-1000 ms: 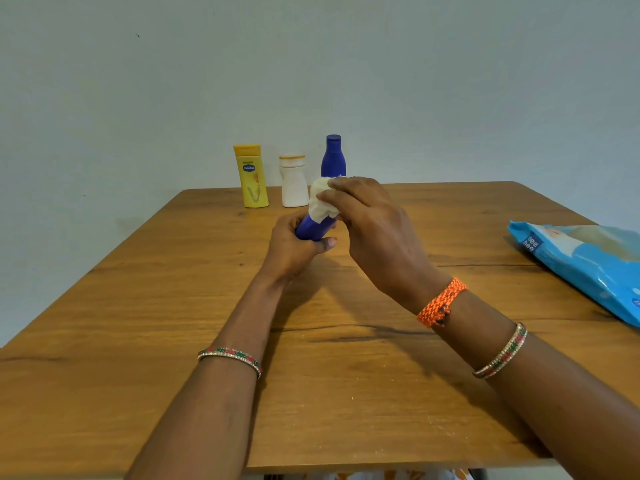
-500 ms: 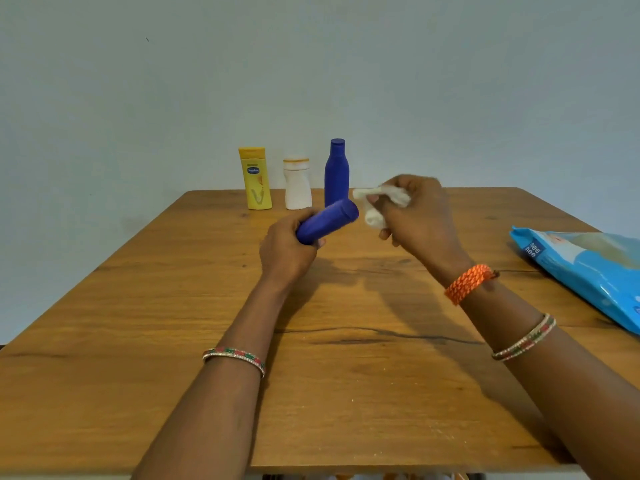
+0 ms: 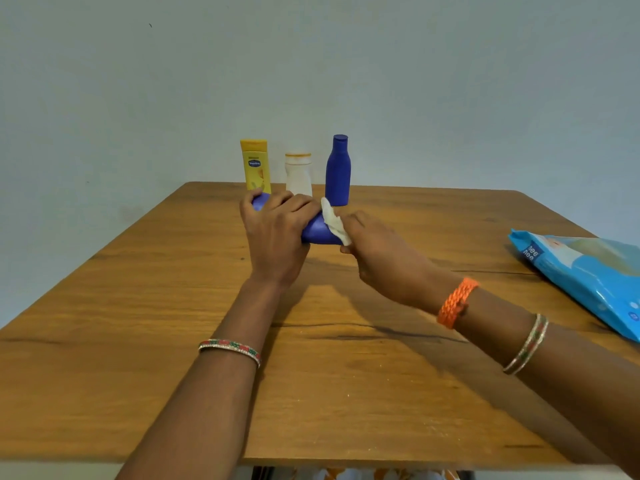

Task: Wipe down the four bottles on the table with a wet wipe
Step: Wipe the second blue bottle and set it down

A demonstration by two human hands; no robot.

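Left hand (image 3: 275,233) grips a blue bottle (image 3: 320,232) held on its side above the wooden table (image 3: 346,393), fingers curled over the middle, one end of the bottle poking out at the far left past the thumb. Right hand (image 3: 381,252) pinches a white wet wipe (image 3: 334,221) and presses it against the exposed right end of that bottle; its fingers are curled around the wipe, and the fingertips are hidden from this angle.

Three more bottles stand upright in a row near the table's far edge, just beside one another: a yellow bottle (image 3: 255,166) on the left, a white bottle (image 3: 298,174) with an orange-rimmed cap in the middle, and a tall blue bottle (image 3: 338,169) on the right. All are capped and opaque (contents cannot be told). The held bottle sits just in front of this row, partly overlapping the yellow and white ones in view.

The yellow bottle carries a dark oval logo with small, blurry lettering that looks like "Vaseline". A blue wipes pack (image 3: 585,275) lies flat at the table's right edge, running out of frame; "nee nee" reads on its near-left corner. Whether its flap is open cannot be told.

Bare wood runs across the near half and the left side of the table. A dark crack runs across the middle, under the forearms. Bangles sit on both wrists, plus an orange woven band (image 3: 457,301) on the right.
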